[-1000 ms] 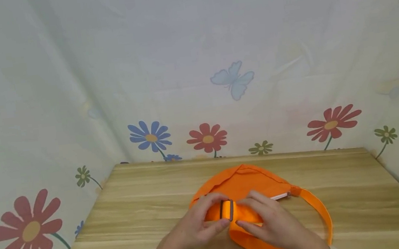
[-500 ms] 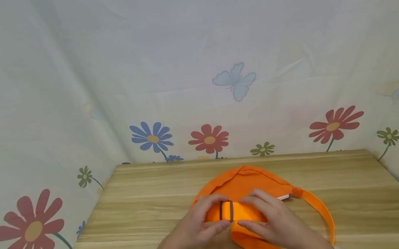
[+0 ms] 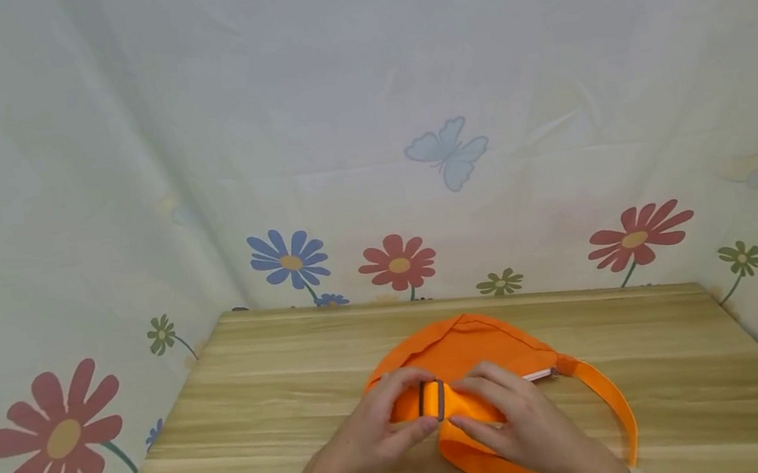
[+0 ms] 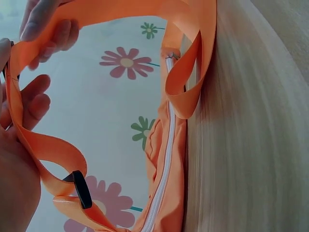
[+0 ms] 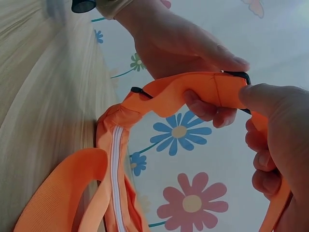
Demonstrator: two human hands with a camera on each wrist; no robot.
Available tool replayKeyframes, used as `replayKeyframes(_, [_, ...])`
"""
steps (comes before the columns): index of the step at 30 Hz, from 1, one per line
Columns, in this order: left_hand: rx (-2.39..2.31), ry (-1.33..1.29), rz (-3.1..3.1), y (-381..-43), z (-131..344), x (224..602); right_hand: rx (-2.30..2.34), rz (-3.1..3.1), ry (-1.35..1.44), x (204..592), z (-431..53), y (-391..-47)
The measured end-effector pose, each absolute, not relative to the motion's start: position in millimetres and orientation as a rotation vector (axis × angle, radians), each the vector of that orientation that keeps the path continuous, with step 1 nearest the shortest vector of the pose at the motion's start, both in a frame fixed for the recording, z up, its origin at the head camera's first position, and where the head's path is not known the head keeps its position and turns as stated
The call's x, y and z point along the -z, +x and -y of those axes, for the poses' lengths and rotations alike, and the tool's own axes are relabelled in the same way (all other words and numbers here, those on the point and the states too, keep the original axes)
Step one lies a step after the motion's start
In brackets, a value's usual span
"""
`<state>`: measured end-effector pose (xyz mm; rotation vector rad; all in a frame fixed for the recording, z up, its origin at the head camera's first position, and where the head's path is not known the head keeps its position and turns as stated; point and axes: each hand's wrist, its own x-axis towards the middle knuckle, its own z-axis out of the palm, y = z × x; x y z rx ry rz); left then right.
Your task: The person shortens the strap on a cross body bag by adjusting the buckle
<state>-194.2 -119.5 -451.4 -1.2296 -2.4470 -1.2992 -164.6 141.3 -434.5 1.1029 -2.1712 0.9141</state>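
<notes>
Left hand [image 3: 382,425]: pinching the dark buckle [image 3: 439,400] and its webbing between thumb and fingers.
Right hand [image 3: 526,427]: clamping thumb and fingers on the orange strap [image 3: 469,404], just beside the left hand.
Pouch [image 3: 478,349]: resting on the table [image 3: 263,393] just beyond both hands, its white zipper [image 4: 166,157] facing them.
Second slider [image 4: 82,189]: sitting on the strap between left hand and pouch.
Strap's loop [image 3: 610,397]: curving around the right hand's outer side.
</notes>
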Motion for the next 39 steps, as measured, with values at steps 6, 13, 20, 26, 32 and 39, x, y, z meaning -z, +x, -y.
replayKeyframes(6, [1.335, -1.233, 2.42, -193.6, 118.7, 450.2, -0.921, 2.139, 1.129, 433.6, -137.3, -166.8])
replayKeyframes(13, [1.377, -1.234, 2.421, -193.2, 118.6, 449.1, -0.924, 2.196, 1.082, 434.5, -137.5, -166.3])
replayKeyframes(20, [1.435, -1.194, 2.476, -193.4, 123.3, 451.1, -0.872, 2.187, 1.062, 437.3, -149.2, -166.1])
replayKeyframes(26, [1.437, -1.197, 2.47, -194.5, 122.2, 451.9, -0.879, 2.143, 1.083, 439.8, -151.8, -167.8])
replayKeyframes(32, [1.487, -1.166, 2.468, -193.6, 120.8, 452.7, -0.893, 2.158, 1.057, 437.6, -148.9, -167.4])
replayKeyframes(39, [1.539, -1.188, 2.461, -193.5, 119.1, 453.5, -0.89, 2.205, 1.054, 433.2, -143.3, -164.9])
